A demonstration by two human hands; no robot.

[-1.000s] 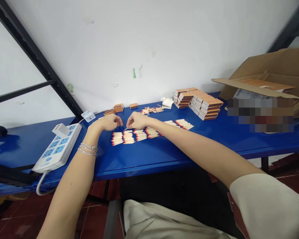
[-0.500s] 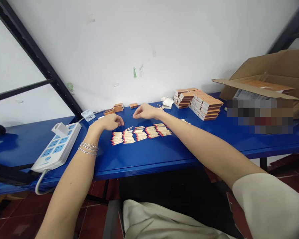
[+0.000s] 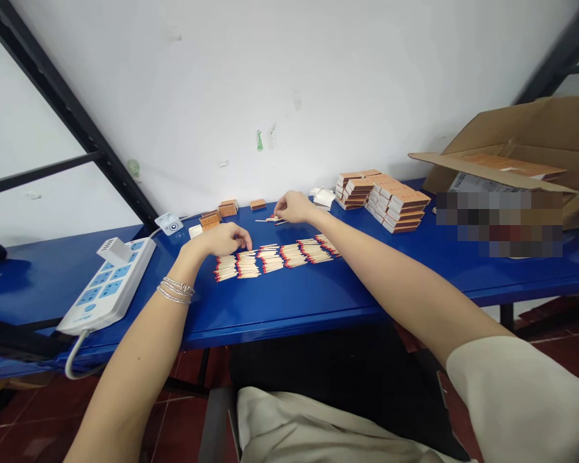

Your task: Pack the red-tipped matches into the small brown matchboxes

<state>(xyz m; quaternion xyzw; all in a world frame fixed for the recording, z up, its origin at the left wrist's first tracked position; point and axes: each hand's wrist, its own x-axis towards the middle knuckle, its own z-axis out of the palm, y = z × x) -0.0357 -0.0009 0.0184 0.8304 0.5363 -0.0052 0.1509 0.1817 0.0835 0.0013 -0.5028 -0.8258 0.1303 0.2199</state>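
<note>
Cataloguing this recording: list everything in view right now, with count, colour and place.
match groups: at least six, pale with red heads, row across the table
loose matches: uncountable, pale, at the right hand
stacked matchboxes: many, orange-brown and white, right of centre
separate matchbox pieces: several, orange-brown, near the wall
white pieces: count unclear, beside the stack
power strip: one, white and blue, left
plug: one, white, on the strip
device: one, white, back left
cardboard box: one, brown, far right
table: one, blue, beneath
posts: two, black, either side
bracelets: several, silver, left wrist
left hand: one, by the match groups
right hand: one, over loose matches
</note>
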